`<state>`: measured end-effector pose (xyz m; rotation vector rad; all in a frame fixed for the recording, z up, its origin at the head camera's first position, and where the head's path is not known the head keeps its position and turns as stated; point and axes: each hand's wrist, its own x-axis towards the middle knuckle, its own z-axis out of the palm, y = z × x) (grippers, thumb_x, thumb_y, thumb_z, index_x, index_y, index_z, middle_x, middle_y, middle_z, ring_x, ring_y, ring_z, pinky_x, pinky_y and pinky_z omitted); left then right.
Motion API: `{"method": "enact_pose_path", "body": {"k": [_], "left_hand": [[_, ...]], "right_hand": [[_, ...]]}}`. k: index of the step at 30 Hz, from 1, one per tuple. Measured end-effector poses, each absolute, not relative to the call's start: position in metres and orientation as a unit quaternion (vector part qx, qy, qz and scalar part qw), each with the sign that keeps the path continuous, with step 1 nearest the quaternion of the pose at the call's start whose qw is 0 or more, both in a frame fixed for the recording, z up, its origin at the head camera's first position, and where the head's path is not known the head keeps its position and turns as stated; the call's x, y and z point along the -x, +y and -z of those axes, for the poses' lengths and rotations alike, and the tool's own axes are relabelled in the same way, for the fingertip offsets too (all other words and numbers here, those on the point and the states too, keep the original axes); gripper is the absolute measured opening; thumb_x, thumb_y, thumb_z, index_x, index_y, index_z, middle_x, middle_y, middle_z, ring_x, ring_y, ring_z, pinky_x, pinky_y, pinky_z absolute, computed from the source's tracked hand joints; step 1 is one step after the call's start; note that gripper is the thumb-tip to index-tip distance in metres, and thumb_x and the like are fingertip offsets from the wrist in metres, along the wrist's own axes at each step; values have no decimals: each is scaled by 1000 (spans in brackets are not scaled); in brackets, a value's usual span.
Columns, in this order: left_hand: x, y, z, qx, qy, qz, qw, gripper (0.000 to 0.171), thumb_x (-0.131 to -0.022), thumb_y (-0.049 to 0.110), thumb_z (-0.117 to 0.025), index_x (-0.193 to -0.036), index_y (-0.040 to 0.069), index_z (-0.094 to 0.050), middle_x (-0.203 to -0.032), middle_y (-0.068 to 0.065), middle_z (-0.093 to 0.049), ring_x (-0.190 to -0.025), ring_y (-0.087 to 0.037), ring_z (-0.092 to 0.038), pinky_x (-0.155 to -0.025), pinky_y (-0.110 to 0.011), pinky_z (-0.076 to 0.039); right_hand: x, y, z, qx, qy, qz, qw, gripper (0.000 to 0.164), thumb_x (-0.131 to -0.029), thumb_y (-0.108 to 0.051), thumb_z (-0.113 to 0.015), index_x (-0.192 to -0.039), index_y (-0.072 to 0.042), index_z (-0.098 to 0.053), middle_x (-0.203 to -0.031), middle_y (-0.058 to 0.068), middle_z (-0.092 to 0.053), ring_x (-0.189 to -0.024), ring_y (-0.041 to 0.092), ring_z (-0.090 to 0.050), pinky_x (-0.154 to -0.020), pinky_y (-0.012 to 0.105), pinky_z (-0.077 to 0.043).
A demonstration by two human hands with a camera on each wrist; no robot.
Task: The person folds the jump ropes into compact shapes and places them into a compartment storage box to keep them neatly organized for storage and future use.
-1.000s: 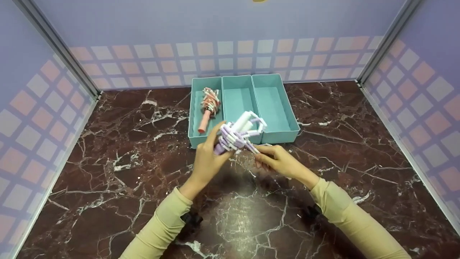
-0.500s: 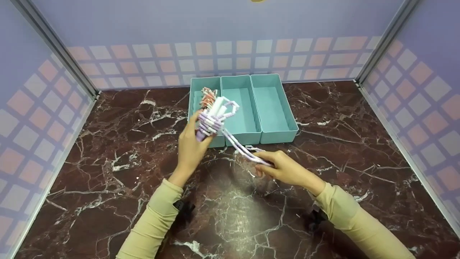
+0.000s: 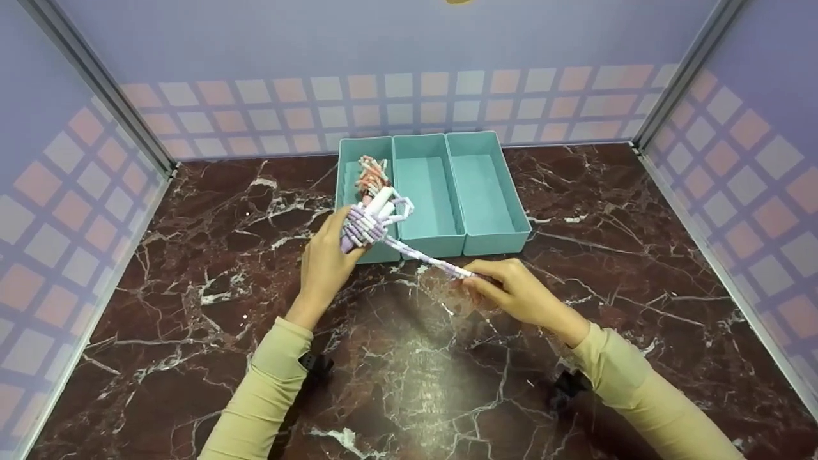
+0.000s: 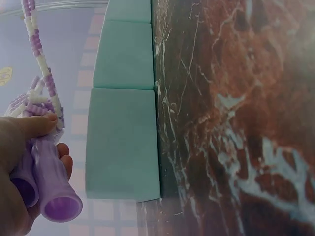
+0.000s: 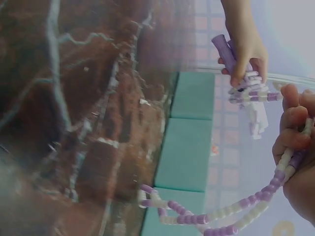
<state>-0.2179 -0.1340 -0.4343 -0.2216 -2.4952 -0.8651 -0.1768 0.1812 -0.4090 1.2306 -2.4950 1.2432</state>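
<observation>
My left hand [image 3: 323, 255] grips a purple-and-white beaded jump rope [image 3: 364, 225], fingers round its handles and the wound bundle, in front of the left bin. In the left wrist view, two hollow purple handle ends [image 4: 59, 196] stick out below the fingers. My right hand [image 3: 524, 291] holds a doubled length of the same rope, which runs fairly straight between the hands. The right wrist view shows loose beaded strands [image 5: 251, 206] looping out past the curled right fingers. Behind the bundle, a pink, orange and white beaded jump rope [image 3: 372, 172] lies in the left bin, its handle mostly hidden.
Three teal bins stand side by side: the left bin [image 3: 363, 147], the middle bin [image 3: 434, 246] and the right bin [image 3: 498, 243]. They stand on a dark red marbled table [image 3: 243, 223], near the purple checkered back wall [image 3: 409, 38].
My left hand has moved left with the wound bundle, away from my right hand. The rope stretch between them has lengthened and straightened. My right hand has shifted slightly right.
</observation>
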Motion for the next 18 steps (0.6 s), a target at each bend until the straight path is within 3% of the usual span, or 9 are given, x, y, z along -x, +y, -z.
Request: {"method": "enact_pose_path", "body": {"k": [8,13,18], "left_hand": [[209,-125,426,121,-929,278,211,80,-76,13,-84,-147,16,-47,-132,-14,-64,-97,-40,-70,-80,-50,-60],[200,-115,424,174,-942,241,156,76,-75,11,-84,-143,14,-50,-139,-13,-60,-89,-37,-71,-72,-45,-62],[190,-104,431,258,-937,220,83,70,-76,17,-83,-140,11,-54,-131,-12,-65,-101,-34,-70,-85,-44,-60]], "right_hand": [[178,188,389,-475,-792,-345,167,15,-90,0,-66,-103,-6,-70,-84,3,-69,-67,5,-51,-60,19,-45],[178,189,376,-507,-775,-308,218,14,-88,0,-69,-101,-6,-69,-83,3,-68,-65,8,-54,-61,19,-48],[180,185,368,-521,-768,-297,225,14,-88,-2,-69,-101,-6,-71,-83,1,-68,-65,7,-54,-60,19,-48]]}}
